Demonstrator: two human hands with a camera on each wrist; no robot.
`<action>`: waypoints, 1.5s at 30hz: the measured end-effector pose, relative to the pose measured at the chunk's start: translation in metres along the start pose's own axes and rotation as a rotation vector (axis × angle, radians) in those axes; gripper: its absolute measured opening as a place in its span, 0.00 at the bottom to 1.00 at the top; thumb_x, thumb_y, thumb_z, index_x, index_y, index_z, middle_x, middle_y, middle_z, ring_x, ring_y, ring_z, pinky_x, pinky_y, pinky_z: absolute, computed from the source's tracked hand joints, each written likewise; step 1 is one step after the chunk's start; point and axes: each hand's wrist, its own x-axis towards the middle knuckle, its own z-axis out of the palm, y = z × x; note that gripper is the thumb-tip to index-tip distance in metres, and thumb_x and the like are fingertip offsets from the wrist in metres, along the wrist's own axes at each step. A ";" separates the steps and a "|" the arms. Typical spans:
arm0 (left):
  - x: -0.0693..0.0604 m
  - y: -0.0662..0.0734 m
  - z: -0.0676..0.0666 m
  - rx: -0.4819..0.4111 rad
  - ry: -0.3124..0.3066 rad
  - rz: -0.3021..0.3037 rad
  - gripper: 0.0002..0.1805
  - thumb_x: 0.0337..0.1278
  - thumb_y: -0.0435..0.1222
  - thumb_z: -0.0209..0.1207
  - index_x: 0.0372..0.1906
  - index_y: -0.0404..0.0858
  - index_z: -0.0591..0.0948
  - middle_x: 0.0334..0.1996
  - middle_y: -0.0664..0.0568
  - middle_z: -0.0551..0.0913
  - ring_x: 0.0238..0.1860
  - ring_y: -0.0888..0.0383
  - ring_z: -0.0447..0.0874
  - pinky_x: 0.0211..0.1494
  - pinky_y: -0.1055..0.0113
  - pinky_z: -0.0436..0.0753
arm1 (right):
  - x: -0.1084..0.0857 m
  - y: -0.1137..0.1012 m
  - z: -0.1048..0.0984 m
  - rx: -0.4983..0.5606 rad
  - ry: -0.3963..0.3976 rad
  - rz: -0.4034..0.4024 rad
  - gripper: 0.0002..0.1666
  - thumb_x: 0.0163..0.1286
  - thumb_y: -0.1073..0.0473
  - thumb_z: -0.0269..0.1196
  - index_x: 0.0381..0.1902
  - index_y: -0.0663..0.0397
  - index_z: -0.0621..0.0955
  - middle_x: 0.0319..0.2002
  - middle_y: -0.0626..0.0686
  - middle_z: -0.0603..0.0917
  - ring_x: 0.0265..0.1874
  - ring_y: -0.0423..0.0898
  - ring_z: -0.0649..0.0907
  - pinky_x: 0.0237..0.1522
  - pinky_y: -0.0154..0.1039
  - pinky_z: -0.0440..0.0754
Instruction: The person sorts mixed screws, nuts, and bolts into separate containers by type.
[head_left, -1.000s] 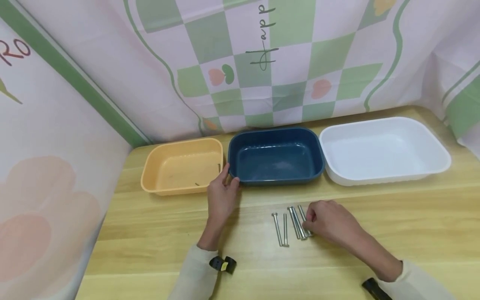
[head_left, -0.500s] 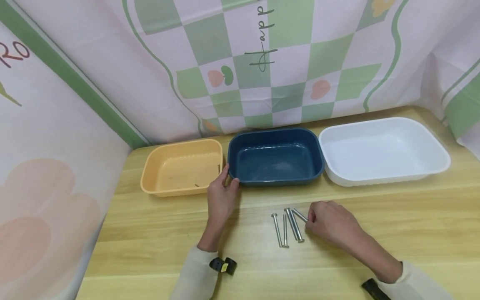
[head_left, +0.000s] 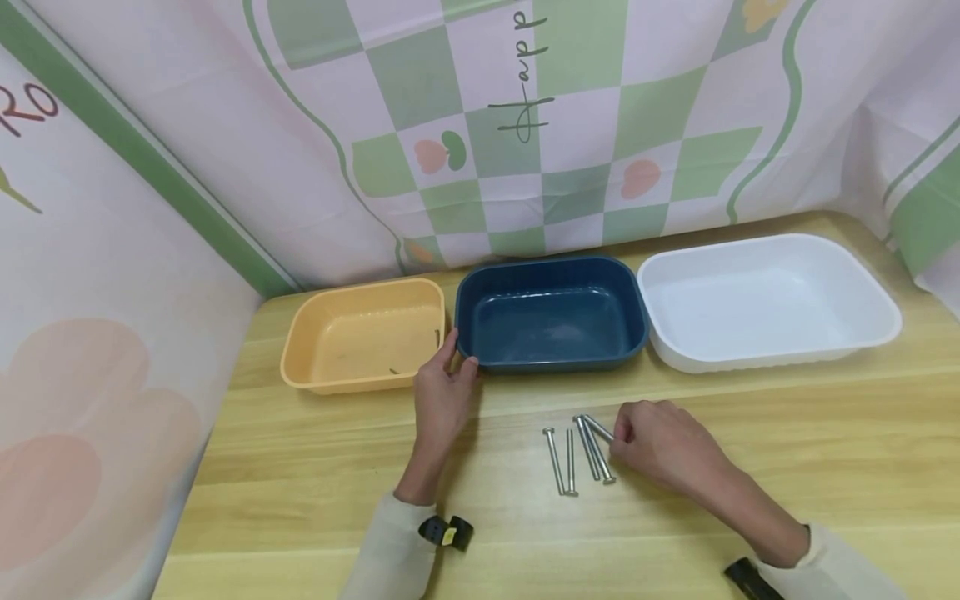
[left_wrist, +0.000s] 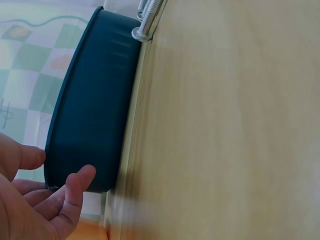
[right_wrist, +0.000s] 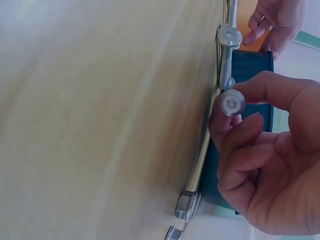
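In the head view my left hand [head_left: 444,400] rests its fingers against the front left corner of the dark blue bin [head_left: 551,365]; the left wrist view shows loosely bent fingers at that bin's side [left_wrist: 92,100]. My right hand [head_left: 671,442] pinches a silver bolt [head_left: 598,428] between thumb and index finger. Its round head [right_wrist: 232,103] faces the right wrist camera. Left of the pinched bolt, several bolts lie on the wooden table, among them one pair [head_left: 555,462] set apart. The right hand hides the near end of the pinched bolt in the head view.
A yellow bin [head_left: 360,385] holding small dark pieces [head_left: 438,337] stands left of the blue one. On the right a white bin [head_left: 776,360] stands close against the blue bin. Behind them hangs a patterned cloth [head_left: 577,150].
The right hand has swung its bolt to a flatter slant, near end rightward, away from the neighbouring bolts, which shifted slightly. The left hand stays at the blue bin.
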 end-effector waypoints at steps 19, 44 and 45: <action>0.000 -0.001 -0.001 -0.011 -0.004 -0.007 0.28 0.65 0.29 0.62 0.69 0.34 0.73 0.57 0.39 0.81 0.24 0.48 0.85 0.19 0.75 0.70 | 0.003 -0.005 -0.001 0.139 0.138 -0.105 0.02 0.59 0.63 0.68 0.31 0.52 0.84 0.25 0.43 0.83 0.24 0.39 0.77 0.23 0.36 0.75; 0.001 -0.001 0.000 -0.040 -0.013 -0.012 0.28 0.65 0.28 0.62 0.69 0.34 0.73 0.61 0.40 0.78 0.27 0.50 0.88 0.21 0.76 0.73 | 0.014 -0.023 -0.015 0.200 0.254 -0.219 0.05 0.60 0.66 0.64 0.34 0.53 0.85 0.23 0.40 0.81 0.21 0.38 0.76 0.20 0.34 0.73; 0.001 -0.001 0.000 -0.040 -0.013 -0.013 0.28 0.65 0.28 0.62 0.69 0.34 0.73 0.61 0.41 0.78 0.27 0.51 0.88 0.21 0.76 0.74 | 0.014 -0.024 -0.016 0.202 0.254 -0.216 0.05 0.60 0.66 0.64 0.34 0.53 0.85 0.23 0.40 0.81 0.21 0.38 0.76 0.20 0.34 0.73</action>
